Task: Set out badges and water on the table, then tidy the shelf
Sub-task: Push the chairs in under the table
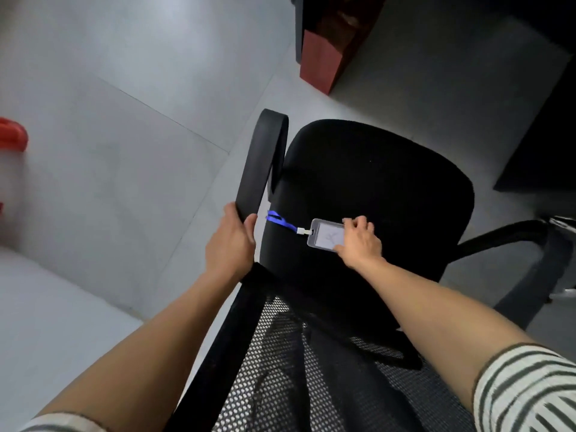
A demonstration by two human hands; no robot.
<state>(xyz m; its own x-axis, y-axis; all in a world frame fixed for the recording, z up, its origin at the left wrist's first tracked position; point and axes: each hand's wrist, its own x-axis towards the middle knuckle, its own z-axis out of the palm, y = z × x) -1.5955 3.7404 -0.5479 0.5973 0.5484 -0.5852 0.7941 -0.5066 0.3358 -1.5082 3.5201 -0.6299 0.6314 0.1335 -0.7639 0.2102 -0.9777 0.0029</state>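
Note:
A clear plastic badge holder point(324, 233) lies on the black seat of an office chair point(374, 182), with a blue lanyard point(280, 221) running from its clip toward the left edge of the seat. My right hand point(358, 241) pinches the badge's right end, fingers on its top edge and thumb at its lower edge. My left hand point(232, 241) grips the near end of the chair's left armrest point(260, 160). No water is in view.
The chair's mesh backrest point(280, 369) is right below me and its right armrest point(511, 238) reaches out at the right. A red-brown box point(324, 57) stands on the grey tiled floor ahead, with dark furniture point(542, 145) at the right and a red object point(12, 134) at the left edge.

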